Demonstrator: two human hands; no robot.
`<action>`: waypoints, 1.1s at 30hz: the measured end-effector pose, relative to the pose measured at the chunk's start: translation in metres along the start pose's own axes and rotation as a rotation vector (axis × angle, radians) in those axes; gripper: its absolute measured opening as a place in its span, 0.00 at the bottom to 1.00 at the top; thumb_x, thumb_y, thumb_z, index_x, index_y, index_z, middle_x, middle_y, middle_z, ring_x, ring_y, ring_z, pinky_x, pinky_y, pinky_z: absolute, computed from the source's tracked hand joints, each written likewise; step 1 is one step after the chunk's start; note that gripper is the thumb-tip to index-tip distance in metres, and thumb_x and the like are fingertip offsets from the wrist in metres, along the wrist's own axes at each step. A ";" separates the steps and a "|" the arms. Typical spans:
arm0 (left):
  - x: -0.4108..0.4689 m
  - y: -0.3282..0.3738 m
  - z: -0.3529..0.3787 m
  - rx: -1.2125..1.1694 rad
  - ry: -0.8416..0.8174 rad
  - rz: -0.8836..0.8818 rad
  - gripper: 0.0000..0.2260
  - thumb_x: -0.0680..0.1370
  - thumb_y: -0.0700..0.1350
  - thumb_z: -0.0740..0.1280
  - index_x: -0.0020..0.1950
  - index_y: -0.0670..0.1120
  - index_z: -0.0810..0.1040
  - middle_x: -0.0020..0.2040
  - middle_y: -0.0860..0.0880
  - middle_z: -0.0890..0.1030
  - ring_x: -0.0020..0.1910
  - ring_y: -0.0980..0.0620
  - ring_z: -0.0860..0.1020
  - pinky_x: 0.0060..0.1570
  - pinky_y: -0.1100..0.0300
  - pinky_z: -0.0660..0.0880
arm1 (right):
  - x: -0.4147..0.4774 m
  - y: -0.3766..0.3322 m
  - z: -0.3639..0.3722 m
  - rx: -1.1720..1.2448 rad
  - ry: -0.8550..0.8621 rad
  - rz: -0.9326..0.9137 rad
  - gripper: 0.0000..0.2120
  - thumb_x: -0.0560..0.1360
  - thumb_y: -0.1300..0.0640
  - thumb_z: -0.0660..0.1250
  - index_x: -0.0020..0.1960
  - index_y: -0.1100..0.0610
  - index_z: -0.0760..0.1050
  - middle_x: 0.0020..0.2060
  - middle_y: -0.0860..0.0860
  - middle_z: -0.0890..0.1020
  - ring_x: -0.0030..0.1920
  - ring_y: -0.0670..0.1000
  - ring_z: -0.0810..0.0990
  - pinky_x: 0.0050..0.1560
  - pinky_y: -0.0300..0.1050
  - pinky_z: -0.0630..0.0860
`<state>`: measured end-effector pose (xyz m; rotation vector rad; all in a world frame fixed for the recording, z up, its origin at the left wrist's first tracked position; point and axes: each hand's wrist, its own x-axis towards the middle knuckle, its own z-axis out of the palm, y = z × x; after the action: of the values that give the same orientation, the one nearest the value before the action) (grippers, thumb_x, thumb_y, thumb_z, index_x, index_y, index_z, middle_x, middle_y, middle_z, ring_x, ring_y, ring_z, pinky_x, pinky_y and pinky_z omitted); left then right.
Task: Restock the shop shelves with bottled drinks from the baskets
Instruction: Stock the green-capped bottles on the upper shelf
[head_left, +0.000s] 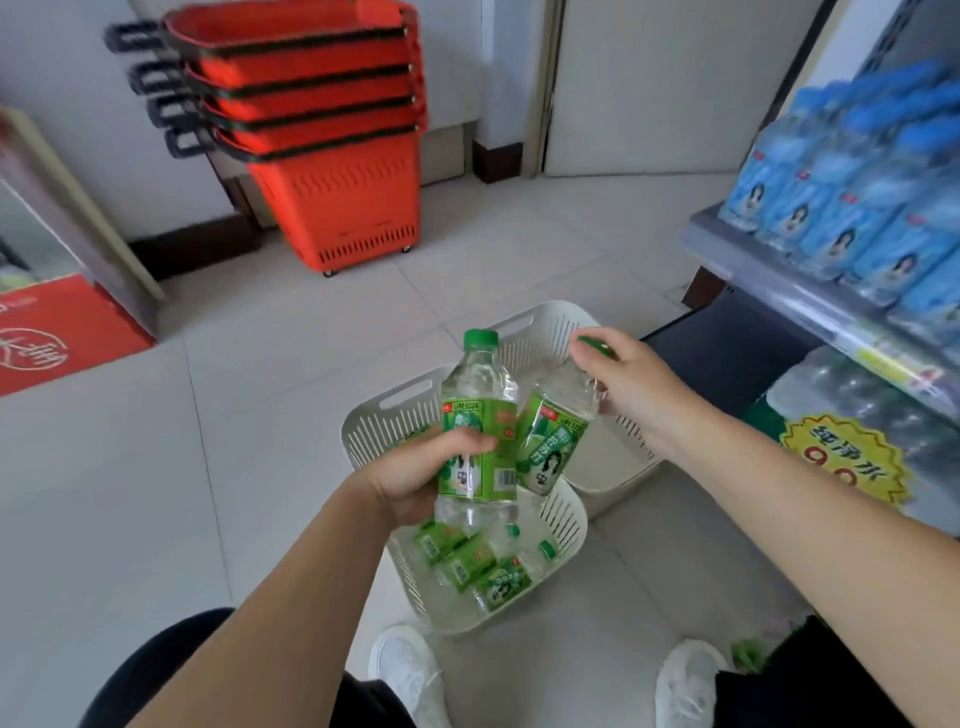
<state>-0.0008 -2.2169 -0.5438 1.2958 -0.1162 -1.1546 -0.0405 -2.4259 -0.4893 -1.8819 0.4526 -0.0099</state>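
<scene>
My left hand (421, 475) grips an upright clear bottle with a green cap and green label (480, 415) around its lower half. My right hand (631, 387) holds a second green-label bottle (553, 441) by its neck, tilted with the cap toward the shelf. Both bottles hang above two white perforated baskets on the floor. The near basket (566, 525) holds several more green-label bottles (470, 561) lying flat. The far basket (545, 327) sits behind it, its inside mostly hidden by my hands.
A shelf (769, 280) at the right carries blue-label bottles (852, 208); clear water packs (862, 400) with a yellow price tag sit below. Stacked orange shopping baskets (332, 130) stand by the back wall. A red mat (57, 332) lies at left. My white shoes (410, 670) are near the basket.
</scene>
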 end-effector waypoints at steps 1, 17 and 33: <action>-0.007 0.007 0.012 -0.014 -0.021 0.036 0.29 0.58 0.49 0.75 0.58 0.46 0.76 0.52 0.45 0.84 0.49 0.48 0.83 0.47 0.55 0.80 | -0.007 -0.008 -0.001 0.134 0.049 0.024 0.17 0.77 0.47 0.63 0.64 0.49 0.70 0.59 0.50 0.76 0.60 0.52 0.75 0.63 0.54 0.72; -0.023 0.105 0.099 0.088 -0.145 0.267 0.38 0.59 0.50 0.79 0.66 0.44 0.72 0.61 0.41 0.79 0.59 0.42 0.79 0.54 0.51 0.77 | -0.044 -0.066 -0.063 0.540 -0.011 -0.128 0.39 0.72 0.70 0.68 0.70 0.38 0.60 0.57 0.45 0.77 0.58 0.49 0.77 0.62 0.52 0.73; 0.083 0.283 0.013 0.121 0.269 0.321 0.29 0.55 0.45 0.75 0.53 0.38 0.74 0.41 0.41 0.78 0.41 0.45 0.79 0.42 0.53 0.77 | 0.144 -0.161 -0.118 0.482 0.109 0.007 0.38 0.72 0.71 0.67 0.71 0.41 0.60 0.57 0.48 0.77 0.52 0.46 0.78 0.44 0.41 0.75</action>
<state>0.1987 -2.3310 -0.3592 1.4663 -0.1901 -0.7024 0.1151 -2.5321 -0.3311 -1.4100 0.4820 -0.2008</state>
